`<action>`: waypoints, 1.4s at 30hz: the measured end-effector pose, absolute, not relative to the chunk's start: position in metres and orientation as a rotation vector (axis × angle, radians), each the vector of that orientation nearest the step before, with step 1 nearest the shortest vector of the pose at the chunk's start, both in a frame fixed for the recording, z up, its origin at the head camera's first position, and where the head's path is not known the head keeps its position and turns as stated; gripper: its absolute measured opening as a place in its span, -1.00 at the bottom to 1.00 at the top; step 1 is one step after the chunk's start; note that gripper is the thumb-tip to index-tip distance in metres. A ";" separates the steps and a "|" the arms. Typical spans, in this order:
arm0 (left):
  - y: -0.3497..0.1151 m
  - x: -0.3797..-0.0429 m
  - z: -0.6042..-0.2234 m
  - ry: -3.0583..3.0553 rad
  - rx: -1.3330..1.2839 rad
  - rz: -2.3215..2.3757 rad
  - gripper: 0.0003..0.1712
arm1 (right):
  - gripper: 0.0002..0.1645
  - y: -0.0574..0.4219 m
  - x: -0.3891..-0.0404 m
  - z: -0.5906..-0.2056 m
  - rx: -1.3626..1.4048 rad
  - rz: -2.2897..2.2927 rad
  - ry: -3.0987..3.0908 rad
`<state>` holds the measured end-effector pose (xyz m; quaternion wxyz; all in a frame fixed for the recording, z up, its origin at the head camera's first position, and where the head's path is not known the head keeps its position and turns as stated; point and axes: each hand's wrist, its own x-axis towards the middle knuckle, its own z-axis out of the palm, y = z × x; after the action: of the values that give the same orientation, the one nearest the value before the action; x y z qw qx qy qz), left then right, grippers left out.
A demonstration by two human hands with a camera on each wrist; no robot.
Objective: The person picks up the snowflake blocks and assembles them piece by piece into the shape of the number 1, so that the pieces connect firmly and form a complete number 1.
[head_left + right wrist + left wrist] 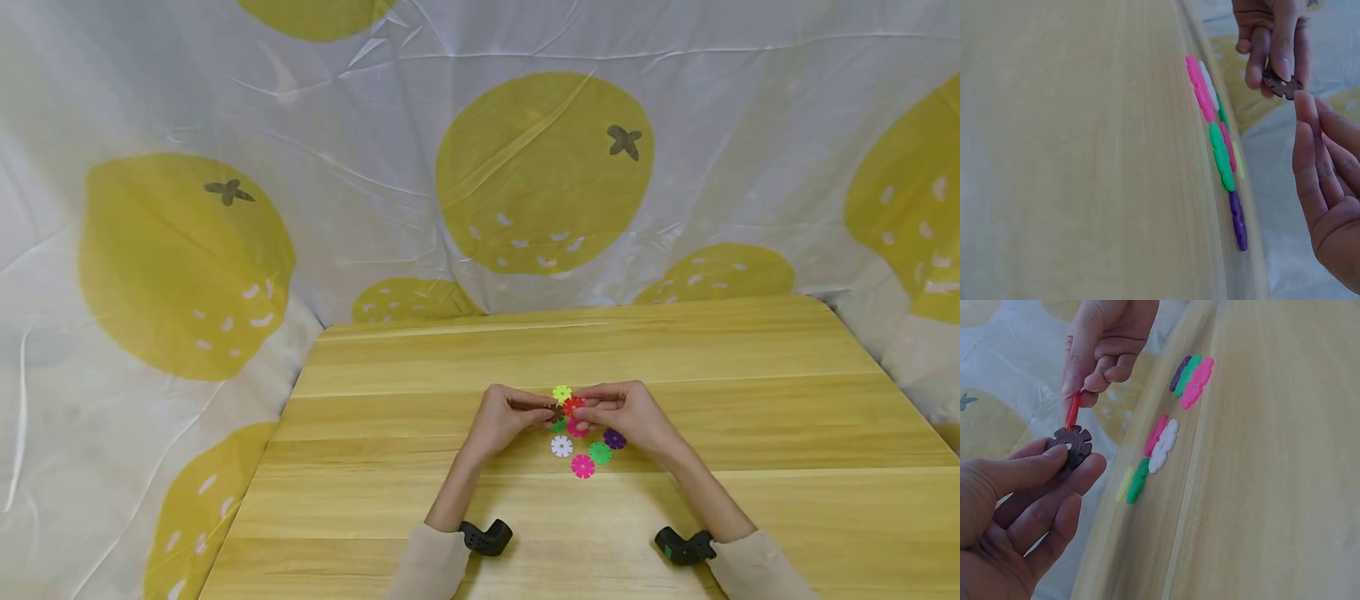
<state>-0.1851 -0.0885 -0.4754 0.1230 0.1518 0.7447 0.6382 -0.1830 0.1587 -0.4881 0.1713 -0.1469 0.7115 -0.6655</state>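
My left hand [501,420] pinches a brown notched plastic disc [1079,450] between thumb and fingers. From the other side, my right hand [633,417] grips a red notched disc [573,407] with thumb and fingertips. In the left wrist view the red disc stands edge-on at the brown one's rim, roughly crosswise to it. The right wrist view shows the brown disc [1282,84] right at the right fingertips, which hide most of the red one. Below the hands lie a white disc [562,447], a purple disc [615,439], and several pink, green and yellow ones.
The discs lie flat on a wood-grain table [375,467]. A white cloth with large yellow fruit prints [547,175] hangs behind the table's far edge. Black wrist cameras sit by both sleeves, the left camera [487,538] and the right camera [684,546].
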 end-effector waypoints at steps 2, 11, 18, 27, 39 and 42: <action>-0.088 -0.185 -0.475 2.173 0.451 1.873 -0.81 | -0.47 0.158 -0.183 -0.488 -0.411 -1.895 2.030; -0.084 -0.184 -0.473 2.282 0.546 1.814 -0.83 | -0.48 0.156 -0.183 -0.487 -0.432 -1.884 2.040; -0.086 -0.185 -0.473 2.420 0.728 1.759 -0.80 | -0.47 0.157 -0.183 -0.487 -0.445 -1.928 1.958; -0.081 -0.183 -0.473 2.554 0.966 1.825 -0.77 | -0.46 0.155 -0.181 -0.486 -0.387 -2.024 1.905; -0.084 -0.181 -0.476 2.645 1.011 1.809 -0.83 | -0.44 0.149 -0.178 -0.493 -0.392 -2.021 1.948; -0.087 -0.182 -0.477 2.627 1.000 1.816 -0.83 | -0.44 0.150 -0.177 -0.493 -0.410 -1.999 1.974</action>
<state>-0.1823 -0.0870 -0.4767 -0.1023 0.2972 0.7809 0.5399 -0.1775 0.1502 -0.4931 0.1508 -0.1427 0.6874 -0.6960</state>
